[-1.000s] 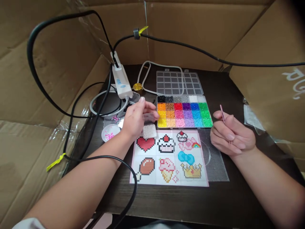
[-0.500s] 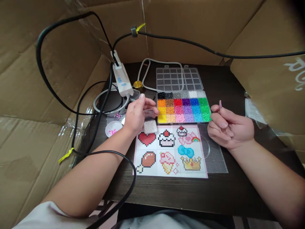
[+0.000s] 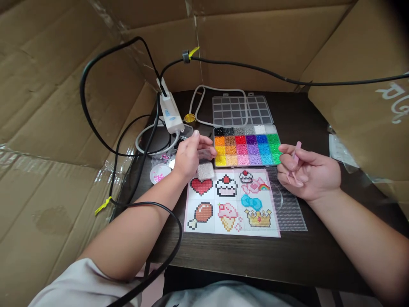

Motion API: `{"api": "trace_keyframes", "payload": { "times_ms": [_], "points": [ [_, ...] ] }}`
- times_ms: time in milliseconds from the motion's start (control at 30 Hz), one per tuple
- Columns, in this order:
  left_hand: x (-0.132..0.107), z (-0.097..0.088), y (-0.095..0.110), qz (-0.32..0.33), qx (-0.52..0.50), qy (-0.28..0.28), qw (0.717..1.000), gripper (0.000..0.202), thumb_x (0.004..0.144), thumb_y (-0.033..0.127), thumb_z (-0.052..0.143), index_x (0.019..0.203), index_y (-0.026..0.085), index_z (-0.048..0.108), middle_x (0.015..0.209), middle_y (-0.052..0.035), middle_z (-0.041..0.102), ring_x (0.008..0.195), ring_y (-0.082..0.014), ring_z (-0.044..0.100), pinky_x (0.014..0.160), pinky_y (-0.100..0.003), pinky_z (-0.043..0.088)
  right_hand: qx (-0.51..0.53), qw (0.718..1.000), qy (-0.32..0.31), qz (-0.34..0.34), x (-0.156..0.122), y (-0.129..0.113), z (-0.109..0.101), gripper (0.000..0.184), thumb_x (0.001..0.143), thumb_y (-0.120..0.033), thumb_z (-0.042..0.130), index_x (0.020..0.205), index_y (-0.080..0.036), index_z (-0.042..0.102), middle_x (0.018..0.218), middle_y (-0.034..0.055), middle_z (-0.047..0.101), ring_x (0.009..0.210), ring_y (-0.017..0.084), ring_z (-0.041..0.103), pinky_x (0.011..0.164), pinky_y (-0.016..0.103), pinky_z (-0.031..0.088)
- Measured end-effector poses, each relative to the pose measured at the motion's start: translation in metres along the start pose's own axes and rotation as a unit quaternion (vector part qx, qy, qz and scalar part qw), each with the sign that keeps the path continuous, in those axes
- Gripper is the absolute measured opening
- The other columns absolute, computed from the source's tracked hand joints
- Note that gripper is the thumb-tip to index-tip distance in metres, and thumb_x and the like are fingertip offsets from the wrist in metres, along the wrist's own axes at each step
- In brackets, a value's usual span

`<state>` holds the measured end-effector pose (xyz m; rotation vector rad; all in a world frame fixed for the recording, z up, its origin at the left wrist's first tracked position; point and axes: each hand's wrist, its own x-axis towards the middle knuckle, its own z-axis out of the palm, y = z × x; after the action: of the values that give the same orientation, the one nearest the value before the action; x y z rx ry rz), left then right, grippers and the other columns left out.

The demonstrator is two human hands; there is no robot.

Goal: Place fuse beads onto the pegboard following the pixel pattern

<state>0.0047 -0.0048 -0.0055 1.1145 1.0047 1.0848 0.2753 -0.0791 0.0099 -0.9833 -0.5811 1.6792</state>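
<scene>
Tweezers [image 3: 296,152] gripped in right hand [image 3: 311,175], just right of bead box [image 3: 243,166]; left hand [image 3: 188,155] half-curled at clear lid [image 3: 204,156] left of box, hold uncertain; light, even finger pressure probably suits such tiny beads [image 3: 242,149].

Dark bench [image 3: 255,256] mid-frame, left hand [image 3: 191,155] near centre by a small clear box of pale beads [image 3: 205,171], right hand [image 3: 309,174] at centre right gripping pink tweezers [image 3: 296,151], open tray of coloured beads [image 3: 247,166] between them, pixel-art sheet [image 3: 233,200] below, white power strip [image 3: 171,114] left of centre.
</scene>
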Motion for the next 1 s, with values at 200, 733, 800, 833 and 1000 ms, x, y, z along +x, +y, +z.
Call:
{"api": "trace_keyframes", "payload": {
  "times_ms": [200, 733, 800, 833, 1000],
  "points": [
    [0.001, 0.0, -0.001, -0.005, 0.012, 0.003, 1.0, 0.05, 0.094, 0.065, 0.046, 0.084, 0.019, 0.061, 0.069, -0.0048, 0.071, 0.062, -0.015, 0.069, 0.061, -0.028, 0.055, 0.02, 1.0, -0.009, -0.004, 0.0, 0.002, -0.004, 0.025, 0.071, -0.025, 0.053, 0.085, -0.022, 0.073, 0.057, -0.0028, 0.056, 0.038, 0.003, 0.033, 0.037, 0.016, 0.028],
    [-0.02, 0.002, 0.002, 0.213, 0.27, 0.042, 0.938, 0.042, 0.103, 0.05, 0.038, 0.09, 0.022, 0.066, 0.09, -0.0058, 0.069, 0.087, -0.0172, 0.064, 0.081, -0.032, 0.051, 0.044, 0.996, 0.08, 0.011, 0.002, 0.005, -0.006, 0.023, 0.072, -0.027, 0.052, 0.077, -0.019, 0.074, 0.058, 0.0024, 0.05, 0.039, 0.005, 0.025, 0.036, 0.021, 0.024],
    [-0.02, 0.001, 0.003, 0.229, 0.298, 0.039, 0.926, 0.041, 0.104, 0.049, 0.037, 0.092, 0.022, 0.065, 0.091, -0.0064, 0.07, 0.088, -0.018, 0.064, 0.082, -0.033, 0.05, 0.043, 0.996, 0.079, 0.011, 0.003, 0.005, -0.007, 0.024, 0.073, -0.027, 0.052, 0.079, -0.019, 0.074, 0.058, 0.0025, 0.049, 0.039, 0.005, 0.024, 0.036, 0.021, 0.025],
    [-0.02, 0.001, 0.004, 0.238, 0.31, 0.038, 0.92, 0.04, 0.104, 0.048, 0.036, 0.093, 0.022, 0.064, 0.092, -0.0067, 0.07, 0.089, -0.0184, 0.064, 0.083, -0.034, 0.05, 0.042, 0.996, 0.08, 0.011, 0.003, 0.005, -0.007, 0.025, 0.074, -0.027, 0.052, 0.079, -0.019, 0.074, 0.058, 0.0026, 0.048, 0.04, 0.005, 0.024, 0.036, 0.021, 0.025],
    [-0.02, 0.001, 0.007, 0.285, 0.375, 0.031, 0.882, 0.036, 0.105, 0.043, 0.036, 0.101, 0.02, 0.063, 0.097, -0.0093, 0.071, 0.093, -0.0205, 0.064, 0.087, -0.037, 0.049, 0.024, 0.997, 0.068, 0.0, 0.003, 0.006, -0.01, 0.027, 0.075, -0.028, 0.051, 0.082, -0.019, 0.076, 0.06, 0.0031, 0.046, 0.041, 0.006, 0.026, 0.037, 0.022, 0.026]
  ]
}}
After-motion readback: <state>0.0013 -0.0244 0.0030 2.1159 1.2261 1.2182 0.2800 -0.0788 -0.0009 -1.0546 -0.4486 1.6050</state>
